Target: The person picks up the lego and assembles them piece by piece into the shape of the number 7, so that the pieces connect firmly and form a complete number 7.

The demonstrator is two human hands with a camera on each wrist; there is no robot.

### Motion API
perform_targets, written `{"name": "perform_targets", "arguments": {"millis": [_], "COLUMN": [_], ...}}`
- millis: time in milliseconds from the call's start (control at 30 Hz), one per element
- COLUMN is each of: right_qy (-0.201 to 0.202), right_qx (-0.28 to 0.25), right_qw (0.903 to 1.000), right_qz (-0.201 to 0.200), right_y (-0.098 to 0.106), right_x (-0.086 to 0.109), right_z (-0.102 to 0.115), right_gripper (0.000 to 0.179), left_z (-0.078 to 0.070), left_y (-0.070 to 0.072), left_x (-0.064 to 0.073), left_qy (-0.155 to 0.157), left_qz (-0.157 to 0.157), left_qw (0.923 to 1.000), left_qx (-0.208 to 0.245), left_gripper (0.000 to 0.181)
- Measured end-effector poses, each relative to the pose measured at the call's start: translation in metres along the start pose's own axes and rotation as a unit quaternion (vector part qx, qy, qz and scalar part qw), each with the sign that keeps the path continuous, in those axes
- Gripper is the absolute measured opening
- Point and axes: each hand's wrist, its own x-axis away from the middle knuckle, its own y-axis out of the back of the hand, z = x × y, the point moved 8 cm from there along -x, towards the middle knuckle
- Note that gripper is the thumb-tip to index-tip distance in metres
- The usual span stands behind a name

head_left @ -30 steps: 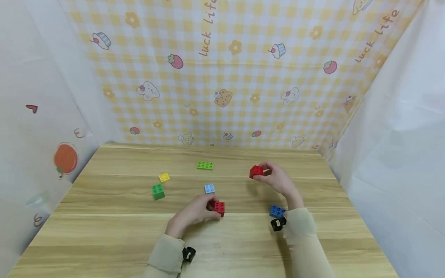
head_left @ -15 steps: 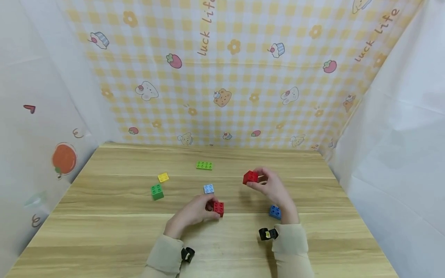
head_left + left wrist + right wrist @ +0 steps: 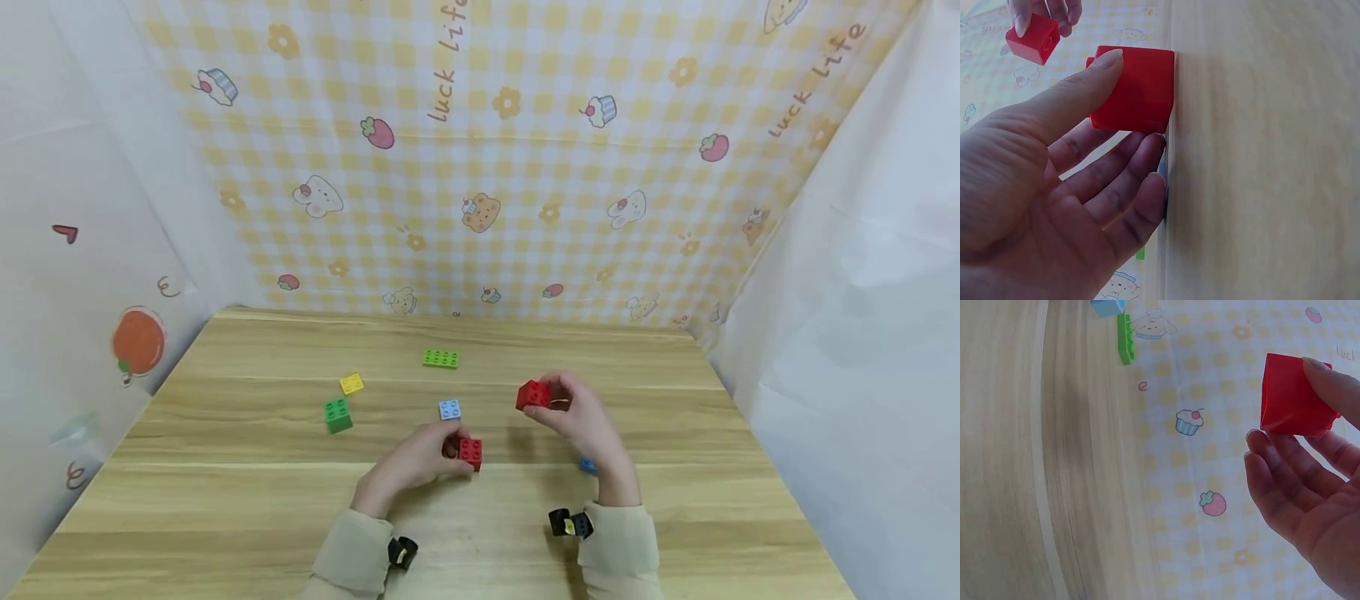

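My left hand [image 3: 411, 464] pinches a red toy building brick [image 3: 470, 452] between thumb and fingers, and that brick stands on the table with its studs up. In the left wrist view the thumb lies along the side of this red brick [image 3: 1138, 90]. Farther right and raised off the table, my right hand [image 3: 581, 417] grips a second red brick [image 3: 533, 395], tilted. The right wrist view shows that raised red brick [image 3: 1294, 394] between thumb and fingers. The two red bricks are apart. A light blue brick [image 3: 449, 409] lies just beyond my left fingers.
A lime green brick [image 3: 440, 358] lies toward the back of the wooden table [image 3: 225, 492]. At the left are a yellow brick [image 3: 351, 383] and a green brick [image 3: 338, 416]. My right wrist partly hides a blue brick [image 3: 588, 466]. Behind stands a checked cloth [image 3: 420, 183].
My right hand has moved left and nearer to me with its red brick, toward the other one. The right forearm now covers more of the blue brick. My left hand has stayed put.
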Motion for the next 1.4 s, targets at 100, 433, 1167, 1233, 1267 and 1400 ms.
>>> {"name": "perform_targets", "arguments": {"millis": [100, 433, 1167, 1233, 1267, 1400], "right_qy": [-0.001, 0.035, 0.023, 0.024, 0.025, 0.035], "right_qx": [-0.004, 0.004, 0.021, 0.019, 0.02, 0.028], "right_qw": [1.0, 0.9976, 0.9862, 0.9859, 0.9858, 0.9849], "right_qz": [0.008, 0.059, 0.162, 0.165, 0.165, 0.167], "right_y": [-0.009, -0.043, -0.087, -0.088, -0.088, -0.09], "right_x": [0.002, 0.003, 0.007, 0.007, 0.007, 0.007], "right_z": [0.0, 0.006, 0.001, 0.002, 0.003, 0.006], "right_gripper": [0.033, 0.033, 0.031, 0.031, 0.031, 0.03], "left_z": [0.001, 0.003, -0.003, -0.003, -0.004, -0.004], "left_y": [0.0, 0.0, 0.001, 0.001, 0.001, 0.001], "left_x": [0.002, 0.004, 0.003, 0.003, 0.003, 0.002], "left_qy": [-0.004, -0.009, -0.017, -0.019, -0.021, -0.022], "left_qz": [0.0, 0.001, -0.004, -0.004, -0.004, -0.004], "left_qw": [1.0, 1.0, 0.9998, 0.9998, 0.9998, 0.9997], "left_qx": [-0.003, 0.003, 0.002, 0.003, 0.003, 0.003], "left_gripper": [0.032, 0.031, 0.028, 0.028, 0.028, 0.028]}}
